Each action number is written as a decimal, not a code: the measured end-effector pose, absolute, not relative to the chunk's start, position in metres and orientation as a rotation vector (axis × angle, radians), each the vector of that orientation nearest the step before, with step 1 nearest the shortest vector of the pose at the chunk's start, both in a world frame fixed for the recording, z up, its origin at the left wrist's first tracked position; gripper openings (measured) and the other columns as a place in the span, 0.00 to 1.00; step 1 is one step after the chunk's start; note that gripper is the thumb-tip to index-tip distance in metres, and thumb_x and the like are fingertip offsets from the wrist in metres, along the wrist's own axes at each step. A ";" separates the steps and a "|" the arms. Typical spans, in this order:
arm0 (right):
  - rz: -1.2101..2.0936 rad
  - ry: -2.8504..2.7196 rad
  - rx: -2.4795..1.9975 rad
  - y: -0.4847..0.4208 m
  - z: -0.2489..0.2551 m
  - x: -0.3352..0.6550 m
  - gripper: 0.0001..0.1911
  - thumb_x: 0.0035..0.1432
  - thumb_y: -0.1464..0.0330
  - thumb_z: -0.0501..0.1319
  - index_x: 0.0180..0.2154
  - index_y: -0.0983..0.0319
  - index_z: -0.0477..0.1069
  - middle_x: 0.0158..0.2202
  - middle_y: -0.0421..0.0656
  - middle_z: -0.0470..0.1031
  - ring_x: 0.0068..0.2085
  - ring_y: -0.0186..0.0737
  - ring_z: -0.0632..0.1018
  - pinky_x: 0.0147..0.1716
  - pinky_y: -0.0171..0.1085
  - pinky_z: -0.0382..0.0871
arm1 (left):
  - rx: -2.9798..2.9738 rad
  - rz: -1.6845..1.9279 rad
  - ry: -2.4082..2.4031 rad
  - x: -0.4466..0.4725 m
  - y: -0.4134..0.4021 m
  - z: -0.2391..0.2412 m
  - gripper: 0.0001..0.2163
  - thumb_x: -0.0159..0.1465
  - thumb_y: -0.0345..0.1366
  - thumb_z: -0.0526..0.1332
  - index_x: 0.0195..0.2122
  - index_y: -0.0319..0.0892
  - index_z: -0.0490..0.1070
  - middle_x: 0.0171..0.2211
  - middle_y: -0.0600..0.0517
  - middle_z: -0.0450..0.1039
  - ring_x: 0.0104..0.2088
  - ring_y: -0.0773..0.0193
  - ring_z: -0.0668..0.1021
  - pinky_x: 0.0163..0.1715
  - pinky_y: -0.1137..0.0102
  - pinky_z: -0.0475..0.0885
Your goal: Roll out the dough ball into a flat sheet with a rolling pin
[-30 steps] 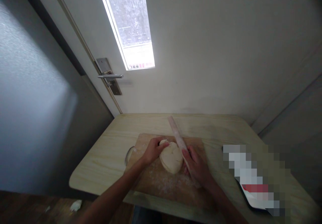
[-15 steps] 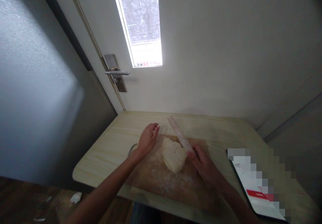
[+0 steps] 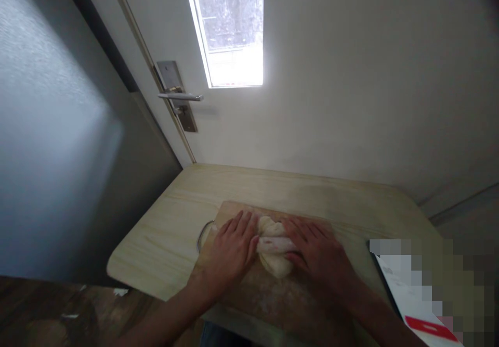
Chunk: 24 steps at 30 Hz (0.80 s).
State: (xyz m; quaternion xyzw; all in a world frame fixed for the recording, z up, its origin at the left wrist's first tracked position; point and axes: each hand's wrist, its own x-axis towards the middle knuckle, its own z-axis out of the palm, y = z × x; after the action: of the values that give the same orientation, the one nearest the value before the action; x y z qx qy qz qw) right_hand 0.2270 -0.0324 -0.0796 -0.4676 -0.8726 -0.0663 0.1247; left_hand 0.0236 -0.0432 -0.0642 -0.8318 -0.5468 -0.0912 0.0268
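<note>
A pale rolling pin (image 3: 275,245) lies crosswise over a lump of dough (image 3: 276,267). My left hand (image 3: 233,243) is closed over the pin's left end, and my right hand (image 3: 316,245) is closed over its right end. Both palms face down, and they hide the two ends of the pin. The dough bulges out in front of and behind the pin, between my hands. Beneath it is a wooden cutting board (image 3: 273,299) dusted with white flour. A metal ring handle (image 3: 200,235) shows at the board's left side.
The board rests on a light wood-grain table (image 3: 156,238) pushed up against a white door (image 3: 331,102) with a lever handle (image 3: 181,97). To the right lies a flat white item with a red band (image 3: 431,328), partly blurred out. Scraps (image 3: 120,291) are on the floor at left.
The rolling pin, held up at an angle in my right hand before, is now level across the dough. My left hand has come down onto its other end. The view has shifted slightly.
</note>
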 end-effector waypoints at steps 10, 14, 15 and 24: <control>-0.038 -2.616 -1.449 0.029 -0.078 0.218 0.28 0.55 0.53 0.39 0.54 0.58 0.51 0.55 0.48 0.55 0.56 0.45 0.54 0.50 0.51 0.47 | -2.568 -0.297 -1.820 0.019 0.022 -0.081 0.19 0.61 0.36 0.43 0.53 0.40 0.54 0.53 0.47 0.58 0.54 0.58 0.58 0.50 0.61 0.56; -0.023 -2.613 -1.464 0.049 -0.082 0.215 0.28 0.56 0.54 0.39 0.55 0.58 0.50 0.56 0.48 0.52 0.56 0.46 0.52 0.51 0.53 0.43 | -2.600 -0.296 -1.861 0.016 0.040 -0.087 0.18 0.61 0.35 0.42 0.51 0.37 0.57 0.53 0.44 0.58 0.54 0.58 0.59 0.51 0.62 0.55; -0.016 -2.607 -1.468 0.052 -0.084 0.215 0.28 0.56 0.55 0.39 0.55 0.59 0.50 0.56 0.48 0.52 0.57 0.46 0.51 0.51 0.52 0.43 | -2.599 -0.308 -1.856 0.016 0.043 -0.087 0.18 0.61 0.35 0.42 0.51 0.37 0.58 0.52 0.44 0.58 0.53 0.59 0.59 0.51 0.61 0.54; -0.024 -2.550 -1.598 0.078 -0.096 0.216 0.26 0.57 0.59 0.40 0.53 0.65 0.55 0.54 0.51 0.56 0.55 0.44 0.55 0.50 0.46 0.48 | -2.543 -0.415 -1.765 0.018 0.062 -0.090 0.17 0.61 0.36 0.41 0.43 0.33 0.64 0.46 0.40 0.64 0.50 0.58 0.64 0.49 0.65 0.56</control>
State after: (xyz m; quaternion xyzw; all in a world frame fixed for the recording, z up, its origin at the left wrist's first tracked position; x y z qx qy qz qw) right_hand 0.2160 0.0779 -0.0960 -0.5300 -0.8454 -0.0081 0.0659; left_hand 0.0183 0.0615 -0.0901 -0.8142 -0.5651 -0.1329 0.0093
